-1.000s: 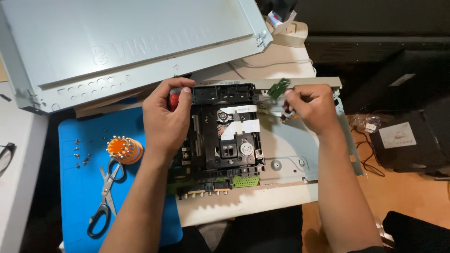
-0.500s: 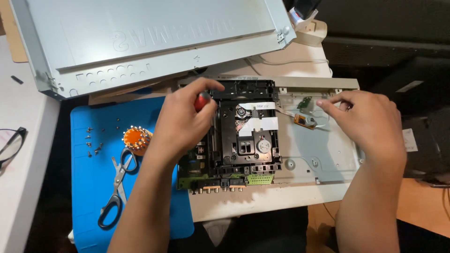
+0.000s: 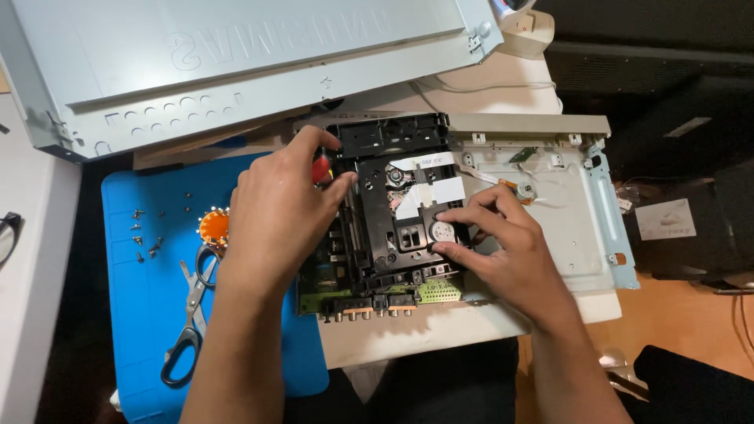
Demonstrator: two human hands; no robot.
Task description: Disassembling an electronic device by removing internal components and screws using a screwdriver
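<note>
An opened disc player with a metal chassis lies on the table, a black drive mechanism mounted in its left half. My left hand grips a red-handled tool at the mechanism's left edge. My right hand rests on the mechanism's right side, fingers touching around the round silver spindle hub. A green circuit board with a row of connectors shows along the front edge.
The player's grey metal cover lies upside down at the back. On a blue mat at left sit loose screws, an orange round holder and scissors. Eyeglasses lie far left. Dark boxes stand at the right.
My right hand has moved left from the small board at the chassis's back right onto the black mechanism. The view has shifted slightly. My left hand stays at the mechanism's left edge.
</note>
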